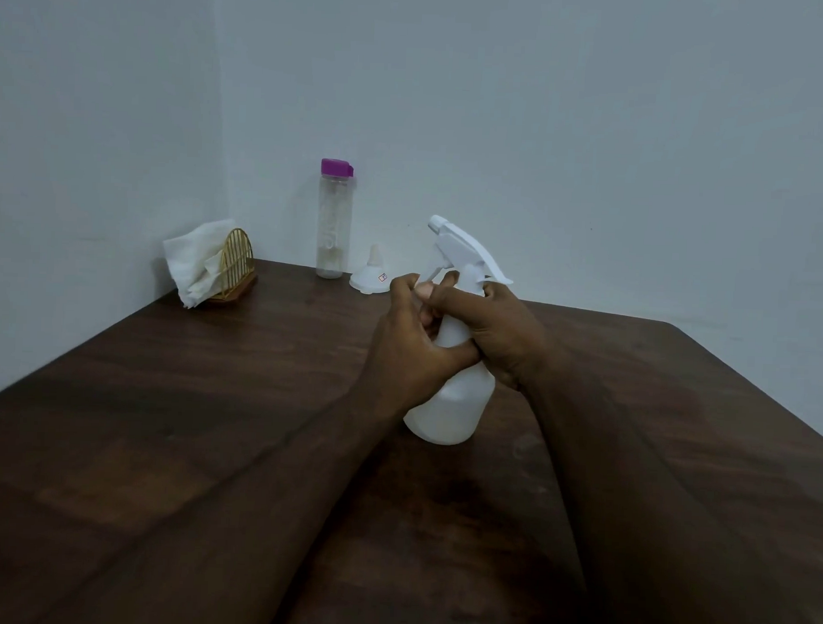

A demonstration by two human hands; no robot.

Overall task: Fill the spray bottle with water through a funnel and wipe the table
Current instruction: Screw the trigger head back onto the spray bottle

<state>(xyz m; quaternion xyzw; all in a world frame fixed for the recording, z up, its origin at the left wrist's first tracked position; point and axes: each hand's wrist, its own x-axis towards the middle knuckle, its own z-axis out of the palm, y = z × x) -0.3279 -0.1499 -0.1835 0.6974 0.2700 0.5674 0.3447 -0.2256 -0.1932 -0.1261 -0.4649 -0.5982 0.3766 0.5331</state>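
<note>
Dark wooden desk [210, 398] tucked into a corner of pale walls [547, 106], and two hands are on the one spray bottle [453, 406]. The left hand [408, 344] has its grip clamped round the bottle's shoulder, thumb across the front. The right hand [502, 333] has its grip wrapped on the neck, just under the white trigger head [458, 243]. The bottle's base sits mid-desk, leaning slightly. Just behind it is one white funnel [369, 275], mouth down, spout up. Beside that stands one clear bottle [333, 225] with a purple cap, upright by the wall. Far left there's one gold wire holder [237, 266] with a bunch of white paper napkins [192, 266].
</note>
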